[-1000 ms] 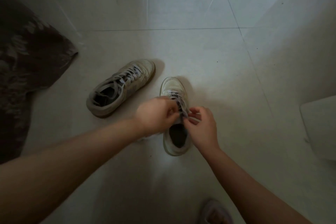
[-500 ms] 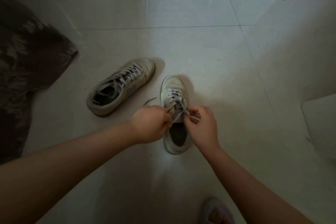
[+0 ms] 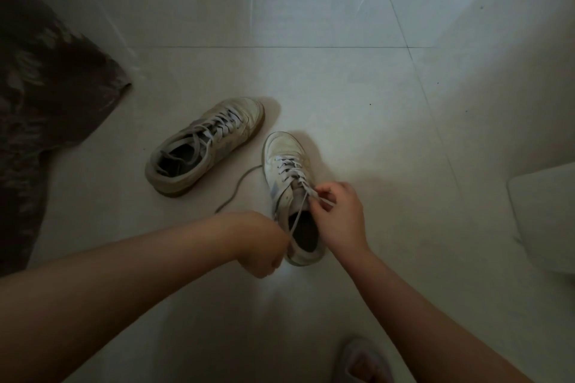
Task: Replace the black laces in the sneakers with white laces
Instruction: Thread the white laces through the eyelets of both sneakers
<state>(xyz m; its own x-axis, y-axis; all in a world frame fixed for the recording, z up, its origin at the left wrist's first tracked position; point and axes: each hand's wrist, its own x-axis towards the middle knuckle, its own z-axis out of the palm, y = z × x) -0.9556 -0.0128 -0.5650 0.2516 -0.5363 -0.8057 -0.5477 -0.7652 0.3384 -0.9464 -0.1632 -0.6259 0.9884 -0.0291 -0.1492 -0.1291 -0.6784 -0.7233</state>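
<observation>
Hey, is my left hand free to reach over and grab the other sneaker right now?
Probably not right away. The floor between your left hand and the other sneaker looks unobstructed, but that hand grips a lace pulled taut from the near sneaker. You'd need to let go first.

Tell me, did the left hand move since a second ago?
Yes. The left hand has pulled back toward the person, from beside the laces to the heel of the upright white leather sneaker, drawing the pale flat lace taut.

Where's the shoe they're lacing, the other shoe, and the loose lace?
Laced shoe point(image 3: 284, 149), head view, toe cap.
Other shoe point(image 3: 245, 109), head view, toe.
Loose lace point(image 3: 238, 185), head view, middle of strand on floor.
</observation>
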